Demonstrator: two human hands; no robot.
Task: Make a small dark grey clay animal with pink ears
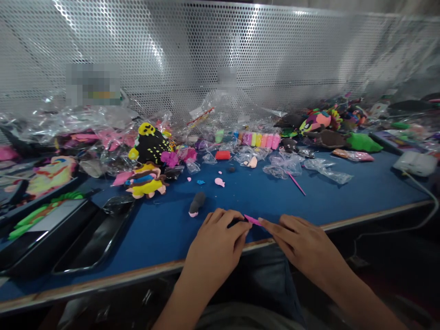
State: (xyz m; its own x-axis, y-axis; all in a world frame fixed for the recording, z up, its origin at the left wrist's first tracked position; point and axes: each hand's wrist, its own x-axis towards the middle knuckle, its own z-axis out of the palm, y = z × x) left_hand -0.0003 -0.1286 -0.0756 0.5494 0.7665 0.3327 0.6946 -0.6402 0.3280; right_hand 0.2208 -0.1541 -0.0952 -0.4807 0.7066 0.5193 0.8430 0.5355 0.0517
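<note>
My left hand (220, 236) is closed at the front of the blue table, thumb and index finger at one end of a flat magenta modelling tool (252, 220). Opposite it, my right hand (299, 239) has its fingertips closed on the tool's other end. Whatever lies under the fingers is hidden. Left of my left hand lies a dark grey clay piece (197, 202) with a pink tip. Beyond it are a light pink clay bit (219, 182) and a small blue clay bit (200, 182). A thin magenta stick (296, 183) lies farther back on the right.
Black trays (99, 233) stand at left. Clay figures, including a black and yellow one (150, 146), crowd the back with plastic bags (285, 165), a red clay block (222, 155) and a row of coloured clay (259, 140). A white box with a cable (415, 163) sits at right.
</note>
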